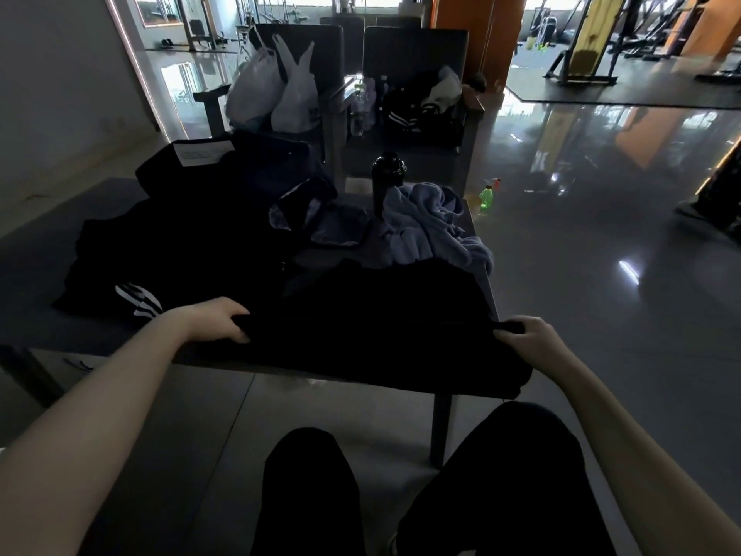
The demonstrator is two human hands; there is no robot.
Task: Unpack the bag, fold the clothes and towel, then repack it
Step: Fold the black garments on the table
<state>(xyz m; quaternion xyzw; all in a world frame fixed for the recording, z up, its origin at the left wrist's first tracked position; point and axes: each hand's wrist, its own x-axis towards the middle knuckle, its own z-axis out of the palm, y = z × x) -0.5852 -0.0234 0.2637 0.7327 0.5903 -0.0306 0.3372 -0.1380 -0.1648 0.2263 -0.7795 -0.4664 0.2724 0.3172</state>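
A black garment (373,327) lies spread over the near edge of the grey table (36,250). My left hand (218,321) grips its left edge and my right hand (525,339) grips its right edge. A crumpled light blue towel (433,226) sits behind it on the right. To the left lies a black garment with white stripes (136,254). The dark open bag (240,170) with a white label rests at the table's far left, with a small purple-lined pouch (320,222) in front of it.
A black bottle (387,182) stands by the towel. Behind the table are two chairs holding white plastic bags (276,86) and dark clothes (421,110). A green spray bottle (486,198) stands on the glossy floor at right. My knees are below the table.
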